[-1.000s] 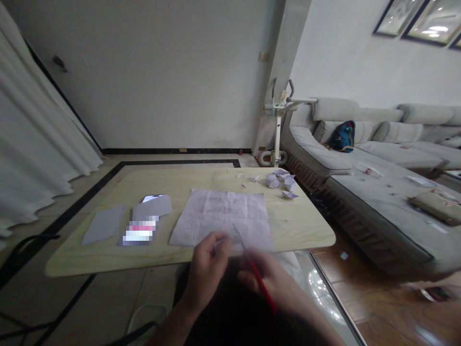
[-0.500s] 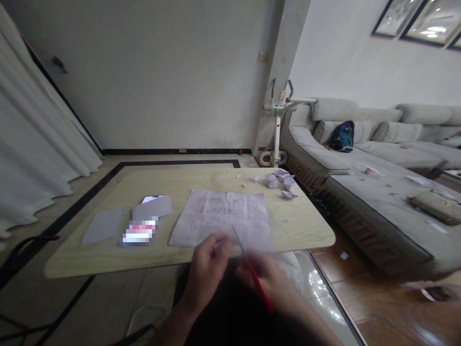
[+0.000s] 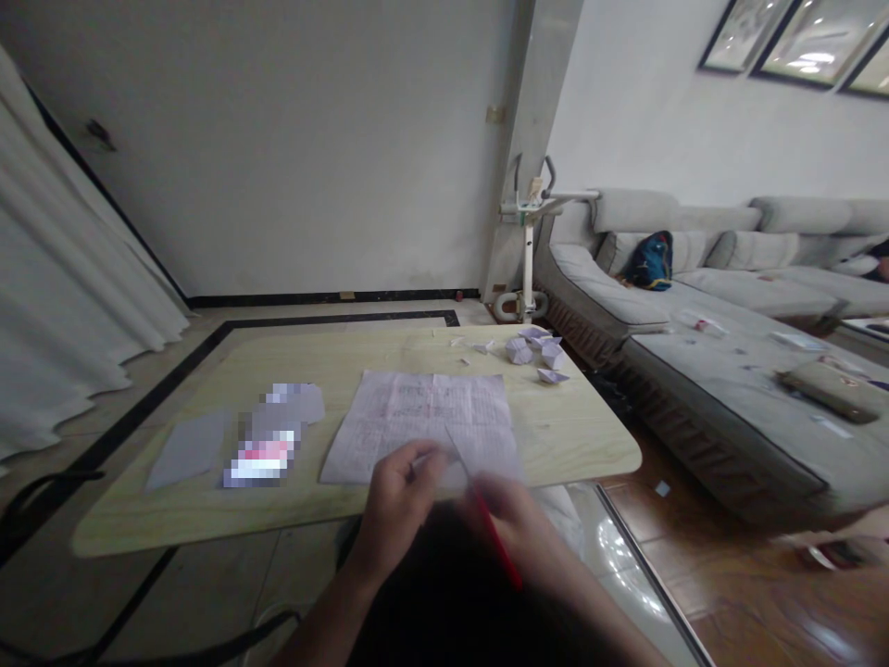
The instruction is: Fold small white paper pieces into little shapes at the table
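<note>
Two hands, one red-handled tool, one creased sheet

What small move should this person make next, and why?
Perhaps ease the left hand slightly back from the red-handled tool: the right hand grips it, and its thin blade passes close to the left fingertips, which seem to pinch a small pale piece, too blurred to identify.

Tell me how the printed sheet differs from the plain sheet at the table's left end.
The printed sheet carries rows of print; the plain sheet shows none visible. The printed sheet is larger than the plain sheet. The printed sheet has creases; the plain sheet looks smooth. Both lie on the table.
</note>
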`<state>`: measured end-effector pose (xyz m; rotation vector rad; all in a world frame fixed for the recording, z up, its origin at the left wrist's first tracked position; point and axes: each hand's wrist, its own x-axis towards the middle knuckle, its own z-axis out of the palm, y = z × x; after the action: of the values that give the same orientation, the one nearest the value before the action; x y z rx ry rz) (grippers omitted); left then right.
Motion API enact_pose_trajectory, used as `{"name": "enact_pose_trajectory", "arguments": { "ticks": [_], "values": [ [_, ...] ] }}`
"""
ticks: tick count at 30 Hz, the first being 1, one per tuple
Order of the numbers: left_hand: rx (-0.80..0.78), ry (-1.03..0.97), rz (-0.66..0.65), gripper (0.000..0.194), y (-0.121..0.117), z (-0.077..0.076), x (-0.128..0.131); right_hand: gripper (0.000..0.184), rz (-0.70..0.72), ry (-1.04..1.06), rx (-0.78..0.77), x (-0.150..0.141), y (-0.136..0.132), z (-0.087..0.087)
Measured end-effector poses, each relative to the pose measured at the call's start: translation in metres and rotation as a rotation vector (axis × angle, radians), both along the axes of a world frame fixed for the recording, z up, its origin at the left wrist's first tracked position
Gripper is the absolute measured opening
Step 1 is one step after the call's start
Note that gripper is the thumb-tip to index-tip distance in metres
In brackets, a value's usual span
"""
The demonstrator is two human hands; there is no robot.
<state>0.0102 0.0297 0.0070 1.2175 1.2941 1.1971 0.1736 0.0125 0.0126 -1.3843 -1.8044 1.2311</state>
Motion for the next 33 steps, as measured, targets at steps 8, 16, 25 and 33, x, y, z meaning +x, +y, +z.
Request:
{"name": "enact_pose_trajectory", "arguments": {
  "ticks": [8,16,25,33],
  "values": [
    [0.044,-0.019,0.023,0.029,0.02,0.007,0.005,0.033,-0.04,-0.026,0.011,-0.001,0.015,0.005],
    [0.035,-0.065,0.001,0.032,0.029,0.002,0.005,0.039,-0.044,-0.004,0.022,-0.002,0.022,-0.001],
    [0.036,-0.144,-0.027,0.027,0.071,-0.001,0.006,0.04,-0.093,0.179,-0.065,-0.003,0.066,-0.014],
    [-0.146,-0.156,-0.078,0.018,0.15,0.009,0.009,0.039,-0.044,0.406,-0.208,0.0,0.135,-0.013]
  ]
}}
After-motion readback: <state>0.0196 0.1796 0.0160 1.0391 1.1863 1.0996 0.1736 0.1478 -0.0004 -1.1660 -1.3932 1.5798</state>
